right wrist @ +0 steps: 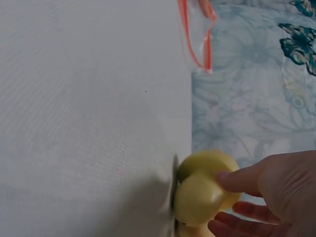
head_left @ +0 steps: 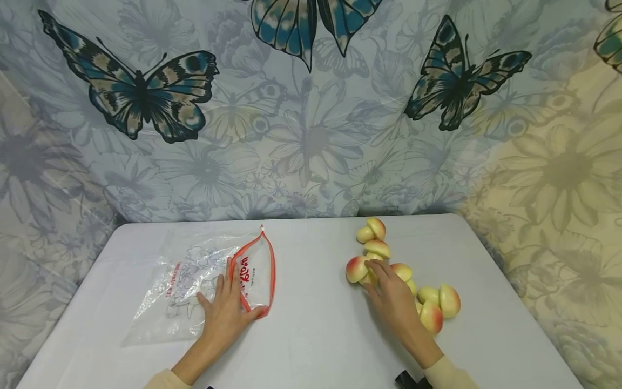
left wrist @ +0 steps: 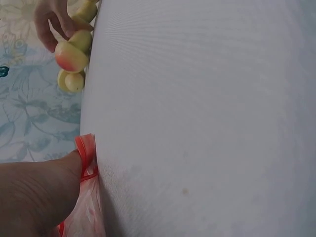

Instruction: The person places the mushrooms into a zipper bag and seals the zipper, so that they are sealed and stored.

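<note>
A clear plastic zip bag (head_left: 194, 286) with a red-edged mouth lies on the table's left side, its mouth spread apart. My left hand (head_left: 225, 313) rests on it with straight, spread fingers, the thumb against the red rim (left wrist: 86, 155). At right, several yellow mushroom-shaped pieces with a red blush (head_left: 449, 301) lie in a loose cluster. My right hand (head_left: 396, 302) reaches into this cluster from the near side, thumb and fingers round one yellow mushroom-shaped piece (right wrist: 197, 197). Its fingers partly hide that piece and its neighbours.
A white-covered table (head_left: 311, 324) carries everything, backed by a butterfly-print cloth (head_left: 311, 162). Near the front edge, a small black object (head_left: 410, 380) shows partly beside the right sleeve. One mushroom-shaped piece (head_left: 371, 231) lies at the table's far edge.
</note>
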Motion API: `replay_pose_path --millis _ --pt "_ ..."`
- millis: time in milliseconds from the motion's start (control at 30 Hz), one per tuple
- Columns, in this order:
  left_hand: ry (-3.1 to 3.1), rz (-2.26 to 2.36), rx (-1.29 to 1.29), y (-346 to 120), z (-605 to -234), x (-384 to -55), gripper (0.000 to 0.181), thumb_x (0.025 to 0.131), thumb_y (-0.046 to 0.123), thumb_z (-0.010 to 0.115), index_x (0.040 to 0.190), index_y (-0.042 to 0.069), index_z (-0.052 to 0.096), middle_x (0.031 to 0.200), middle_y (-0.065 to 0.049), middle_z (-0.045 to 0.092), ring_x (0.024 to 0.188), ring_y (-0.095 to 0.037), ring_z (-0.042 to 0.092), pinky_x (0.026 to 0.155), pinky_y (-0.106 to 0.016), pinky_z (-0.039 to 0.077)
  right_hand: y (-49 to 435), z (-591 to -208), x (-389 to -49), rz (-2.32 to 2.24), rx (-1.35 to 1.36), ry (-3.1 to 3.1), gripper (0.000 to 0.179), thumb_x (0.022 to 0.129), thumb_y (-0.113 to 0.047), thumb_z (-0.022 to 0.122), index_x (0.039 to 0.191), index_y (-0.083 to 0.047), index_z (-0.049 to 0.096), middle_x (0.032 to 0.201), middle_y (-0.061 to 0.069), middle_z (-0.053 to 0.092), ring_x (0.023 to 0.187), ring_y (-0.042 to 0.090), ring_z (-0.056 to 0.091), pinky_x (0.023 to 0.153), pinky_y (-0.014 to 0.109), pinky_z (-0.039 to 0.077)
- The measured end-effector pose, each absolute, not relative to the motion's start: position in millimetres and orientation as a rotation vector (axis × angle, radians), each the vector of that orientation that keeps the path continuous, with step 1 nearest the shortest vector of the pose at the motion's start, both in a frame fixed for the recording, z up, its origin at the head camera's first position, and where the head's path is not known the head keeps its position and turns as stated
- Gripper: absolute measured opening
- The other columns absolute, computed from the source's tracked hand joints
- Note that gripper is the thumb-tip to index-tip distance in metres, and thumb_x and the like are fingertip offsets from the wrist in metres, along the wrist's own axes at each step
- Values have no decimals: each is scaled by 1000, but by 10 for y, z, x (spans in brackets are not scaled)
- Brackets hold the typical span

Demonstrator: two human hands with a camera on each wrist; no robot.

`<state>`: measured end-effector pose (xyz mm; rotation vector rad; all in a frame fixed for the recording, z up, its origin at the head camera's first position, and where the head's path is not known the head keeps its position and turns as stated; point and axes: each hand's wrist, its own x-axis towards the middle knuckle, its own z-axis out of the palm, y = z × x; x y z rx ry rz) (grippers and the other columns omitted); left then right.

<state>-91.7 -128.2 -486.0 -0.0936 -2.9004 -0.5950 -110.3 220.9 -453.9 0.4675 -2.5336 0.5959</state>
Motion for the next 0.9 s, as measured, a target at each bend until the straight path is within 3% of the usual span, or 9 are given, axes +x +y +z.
replay_pose_path --millis 233,500,733,900 --pt "-2886 -590 -95 -1295 -4878 -919 121 68 52 83 156 4 16 152 -27 34 134 -51 37 91 -87 13 2174 -4570 -1163 775 522 -2559 53 69 -2 86 118 -2 66 116 9 61 91 26 67 68 37 57" --pt "-2870 -605 -96 -1291 -4886 -910 118 68 53 83 155 3 20 152 -26 34 133 -51 38 92 -87 13 2129 -4656 -1178 808 438 -2645 75 69 -5 87 136 -3 54 123 12 58 84 22 66 68 36 55" --pt "-2895 -604 -92 -1290 -4869 -908 118 69 52 83 155 2 19 153 -26 32 134 -51 37 92 -87 12 2071 -4704 -1199 916 324 -2655 80 74 -4 84 141 3 42 115 20 64 88 27 67 70 37 57" --pt "-2897 -608 -87 -1290 -4868 -915 118 70 53 82 155 2 18 152 -27 34 134 -51 36 93 -87 11 2040 -4706 -1236 1024 259 -2638 73 76 -1 81 136 6 41 113 20 66 90 29 69 72 38 57"
